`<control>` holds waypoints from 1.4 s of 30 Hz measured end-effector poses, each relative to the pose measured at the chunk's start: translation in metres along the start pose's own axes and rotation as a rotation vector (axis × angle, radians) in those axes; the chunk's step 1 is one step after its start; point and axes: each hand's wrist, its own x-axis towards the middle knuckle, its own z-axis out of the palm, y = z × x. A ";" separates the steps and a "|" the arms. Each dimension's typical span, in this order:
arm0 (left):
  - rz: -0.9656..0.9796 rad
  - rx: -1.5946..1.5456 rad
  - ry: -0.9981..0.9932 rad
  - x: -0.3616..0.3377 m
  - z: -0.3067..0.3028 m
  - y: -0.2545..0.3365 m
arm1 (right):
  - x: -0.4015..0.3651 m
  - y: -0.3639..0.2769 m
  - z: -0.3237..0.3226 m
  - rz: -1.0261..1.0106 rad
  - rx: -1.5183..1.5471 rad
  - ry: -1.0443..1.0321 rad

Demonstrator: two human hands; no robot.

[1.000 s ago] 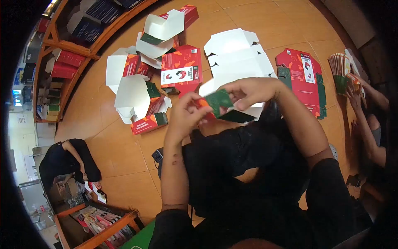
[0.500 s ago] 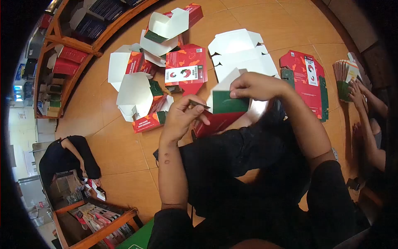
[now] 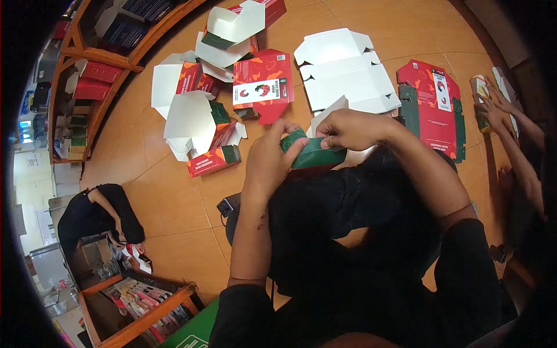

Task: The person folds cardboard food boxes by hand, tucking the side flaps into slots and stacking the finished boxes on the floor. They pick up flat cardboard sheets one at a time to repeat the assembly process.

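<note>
So both hands are up over the lap. The left hand (image 3: 271, 161) has its grip closed on the green end of a half-folded carton (image 3: 318, 156), and the right hand (image 3: 348, 129) pinches the top edge, grip clamped too I think, though the fingers hide the contact. A red blank (image 3: 262, 87) and a white blank (image 3: 346, 69) lie flat on the floor (image 3: 174, 197) just beyond.

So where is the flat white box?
Head view, upper middle: flat white box on the floor, just beyond the right hand holding the green box.
</note>
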 end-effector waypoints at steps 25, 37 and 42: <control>0.013 -0.026 -0.149 -0.006 0.001 0.004 | 0.001 -0.012 0.017 -0.033 -0.260 0.080; -0.208 -0.318 -0.162 0.001 -0.007 -0.005 | -0.004 -0.007 -0.003 -0.055 -0.119 0.118; -0.239 -0.493 -0.187 -0.001 -0.003 0.001 | -0.006 -0.011 -0.003 -0.038 -0.084 0.146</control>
